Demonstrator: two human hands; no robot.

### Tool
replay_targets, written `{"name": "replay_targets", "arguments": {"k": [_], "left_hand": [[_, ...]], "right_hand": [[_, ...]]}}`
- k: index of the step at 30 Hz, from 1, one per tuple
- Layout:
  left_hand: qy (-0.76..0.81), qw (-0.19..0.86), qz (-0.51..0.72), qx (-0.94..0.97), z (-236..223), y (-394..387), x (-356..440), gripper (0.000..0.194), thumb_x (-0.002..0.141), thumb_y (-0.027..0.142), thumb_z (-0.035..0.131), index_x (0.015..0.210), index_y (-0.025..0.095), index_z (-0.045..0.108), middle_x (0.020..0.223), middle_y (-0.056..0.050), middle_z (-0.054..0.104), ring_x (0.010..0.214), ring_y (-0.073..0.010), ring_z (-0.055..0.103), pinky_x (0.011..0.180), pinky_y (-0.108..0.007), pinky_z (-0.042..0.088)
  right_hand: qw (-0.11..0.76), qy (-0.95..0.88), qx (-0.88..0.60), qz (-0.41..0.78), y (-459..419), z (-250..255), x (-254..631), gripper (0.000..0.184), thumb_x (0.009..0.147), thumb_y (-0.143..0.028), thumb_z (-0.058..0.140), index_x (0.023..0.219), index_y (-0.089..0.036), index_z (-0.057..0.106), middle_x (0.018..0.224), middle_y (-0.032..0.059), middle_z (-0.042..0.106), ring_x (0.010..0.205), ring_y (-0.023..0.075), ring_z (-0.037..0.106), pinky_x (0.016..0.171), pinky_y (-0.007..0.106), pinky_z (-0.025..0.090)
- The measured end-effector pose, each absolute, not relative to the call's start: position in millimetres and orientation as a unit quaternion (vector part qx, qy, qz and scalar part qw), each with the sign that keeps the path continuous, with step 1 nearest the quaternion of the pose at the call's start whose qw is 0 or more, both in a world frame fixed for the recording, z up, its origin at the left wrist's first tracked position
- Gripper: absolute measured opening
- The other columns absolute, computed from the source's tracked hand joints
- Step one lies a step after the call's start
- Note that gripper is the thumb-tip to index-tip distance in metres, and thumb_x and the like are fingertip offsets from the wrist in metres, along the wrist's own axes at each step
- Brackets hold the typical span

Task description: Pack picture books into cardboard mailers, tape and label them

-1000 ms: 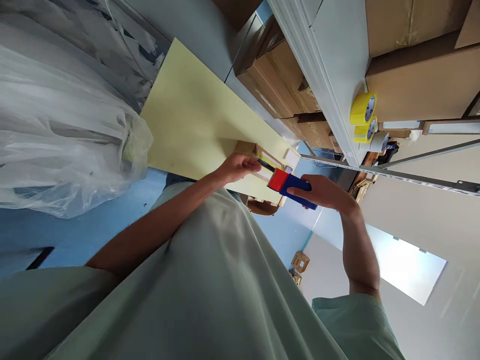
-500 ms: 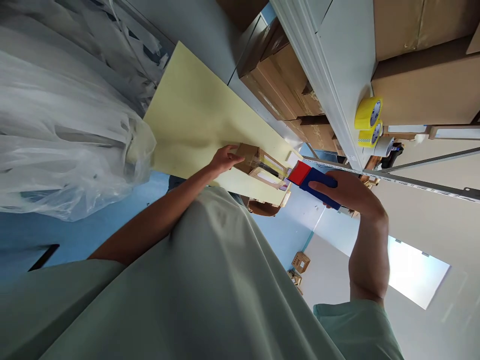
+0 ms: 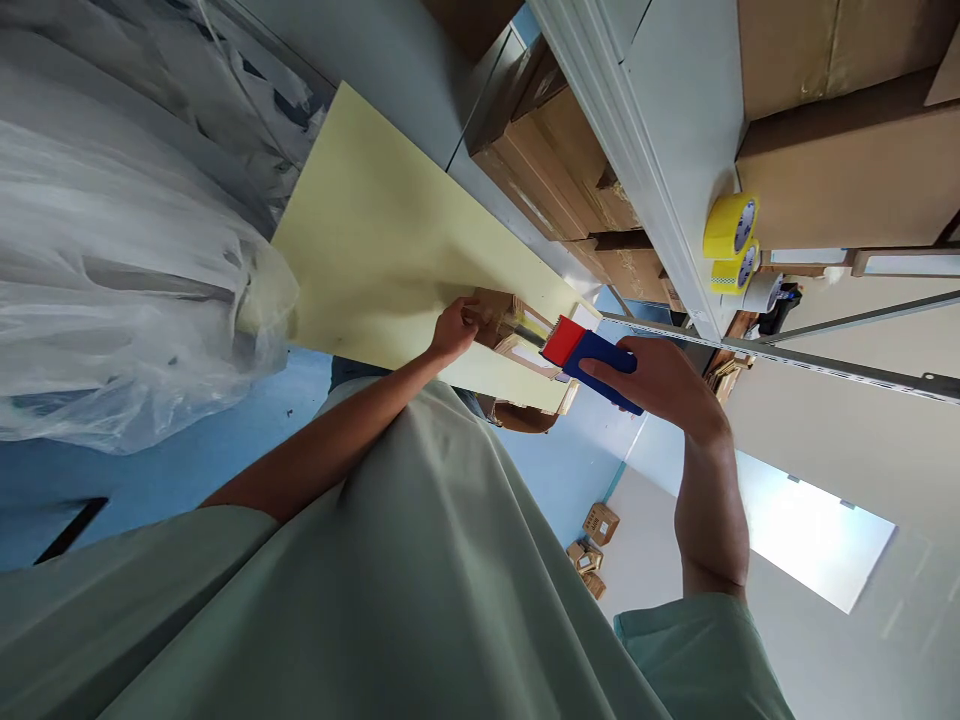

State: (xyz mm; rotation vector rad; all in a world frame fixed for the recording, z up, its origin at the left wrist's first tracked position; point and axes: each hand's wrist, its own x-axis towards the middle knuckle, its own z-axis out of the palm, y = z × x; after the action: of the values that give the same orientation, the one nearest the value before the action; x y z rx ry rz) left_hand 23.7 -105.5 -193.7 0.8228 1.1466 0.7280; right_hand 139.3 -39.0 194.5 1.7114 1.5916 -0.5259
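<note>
My right hand (image 3: 660, 385) is wrapped round a blue tape dispenser (image 3: 600, 365) with a red toothed front. The dispenser sits just off one end of a small cardboard box (image 3: 496, 308), its red edge toward the box. A shiny strip of tape (image 3: 529, 332) seems to run along the box toward the dispenser. At the box's other end, my left hand (image 3: 455, 330) has its fingers curled against the cardboard; the fingertips are partly hidden. Under the box is a pale yellow tabletop (image 3: 375, 220).
Large cardboard boxes (image 3: 562, 160) stand beyond the table. A white shelf (image 3: 675, 130) carries yellow tape rolls (image 3: 729, 226) and more boxes. Crumpled clear plastic sheeting (image 3: 135, 250) bulks at the left. Small boxes (image 3: 600, 524) lie on the blue floor farther off.
My right hand has brought the tape dispenser leftward, closer to the box. The fingers of my left hand have curled in more tightly at the box's end.
</note>
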Motion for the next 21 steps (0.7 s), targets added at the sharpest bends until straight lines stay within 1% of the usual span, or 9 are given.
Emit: {"name": "replay_targets", "arguments": {"k": [4,6,8,10,13,14,16,19,21], "left_hand": [[0.577,0.643,0.311,0.395,-188.6,-107.8,20.1,0.048,0.097,0.017,0.069,0.144,0.01,0.061,0.125,-0.007,0.071,0.1,-0.0159,0.059,0.095,-0.027,0.047],[0.587,0.628,0.297,0.416,-184.7,-109.3,15.2,0.049,0.094,0.016,0.073,0.142,0.011,0.063,0.132,-0.01,0.067,0.098,-0.0157,0.057,0.098,-0.028,0.048],[0.573,0.634,0.287,0.433,-177.0,-111.5,10.4,0.055,0.091,0.014,0.074,0.145,0.012,0.063,0.133,-0.011,0.066,0.091,-0.0155,0.057,0.097,-0.031,0.05],[0.534,0.638,0.3,0.467,-164.0,-113.7,7.9,0.068,0.089,0.018,0.078,0.155,0.018,0.06,0.135,-0.011,0.065,0.093,-0.018,0.06,0.098,-0.034,0.054],[0.472,0.616,0.319,0.544,-139.8,-114.8,11.9,0.085,0.084,0.031,0.089,0.162,0.026,0.058,0.141,-0.012,0.061,0.113,-0.0266,0.064,0.104,-0.038,0.057],[0.462,0.604,0.313,0.568,-132.7,-114.2,15.0,0.085,0.083,0.033,0.091,0.161,0.026,0.059,0.141,-0.012,0.061,0.119,-0.0292,0.064,0.105,-0.04,0.057],[0.459,0.585,0.287,0.604,-123.0,-111.8,22.1,0.074,0.085,0.029,0.089,0.155,0.025,0.064,0.136,-0.013,0.061,0.124,-0.0323,0.063,0.106,-0.042,0.057],[0.477,0.57,0.252,0.62,-119.9,-108.1,30.3,0.054,0.09,0.021,0.082,0.143,0.023,0.07,0.133,-0.014,0.061,0.123,-0.0329,0.063,0.103,-0.042,0.057],[0.484,0.565,0.243,0.622,-123.0,-107.1,32.6,0.046,0.093,0.02,0.079,0.138,0.021,0.071,0.132,-0.015,0.062,0.121,-0.0325,0.064,0.103,-0.042,0.057]], "right_hand": [[0.363,0.62,0.661,-0.217,-42.4,193.3,141.4,0.065,0.099,-0.088,0.061,0.083,-0.025,0.069,0.07,0.007,0.074,0.069,0.0262,0.073,0.059,0.034,0.044],[0.362,0.623,0.656,-0.225,-44.6,192.7,141.5,0.065,0.099,-0.087,0.061,0.084,-0.025,0.07,0.07,0.0067,0.074,0.068,0.0258,0.072,0.059,0.034,0.043],[0.364,0.627,0.651,-0.224,-46.7,192.0,140.7,0.064,0.099,-0.087,0.062,0.084,-0.025,0.07,0.071,0.0069,0.075,0.069,0.0258,0.072,0.059,0.033,0.042],[0.37,0.63,0.648,-0.214,-48.5,191.1,139.1,0.063,0.099,-0.086,0.063,0.084,-0.025,0.071,0.073,0.0075,0.076,0.071,0.0263,0.072,0.06,0.034,0.041],[0.377,0.636,0.642,-0.202,-51.0,189.0,136.0,0.062,0.099,-0.085,0.065,0.086,-0.025,0.072,0.076,0.0084,0.076,0.075,0.0278,0.073,0.062,0.034,0.041],[0.377,0.641,0.639,-0.199,-51.8,188.3,135.2,0.062,0.099,-0.085,0.065,0.088,-0.024,0.073,0.077,0.0088,0.076,0.076,0.0285,0.074,0.063,0.034,0.041],[0.376,0.65,0.631,-0.194,-53.6,187.0,134.6,0.062,0.099,-0.085,0.066,0.091,-0.024,0.075,0.079,0.0097,0.076,0.08,0.03,0.075,0.065,0.034,0.042],[0.376,0.657,0.625,-0.187,-56.3,186.2,137.3,0.06,0.099,-0.084,0.068,0.094,-0.024,0.076,0.08,0.0101,0.077,0.082,0.0311,0.075,0.067,0.034,0.042],[0.378,0.659,0.624,-0.183,-57.9,186.2,141.8,0.059,0.099,-0.083,0.068,0.094,-0.024,0.076,0.08,0.0102,0.077,0.082,0.0313,0.075,0.067,0.034,0.042]]}}
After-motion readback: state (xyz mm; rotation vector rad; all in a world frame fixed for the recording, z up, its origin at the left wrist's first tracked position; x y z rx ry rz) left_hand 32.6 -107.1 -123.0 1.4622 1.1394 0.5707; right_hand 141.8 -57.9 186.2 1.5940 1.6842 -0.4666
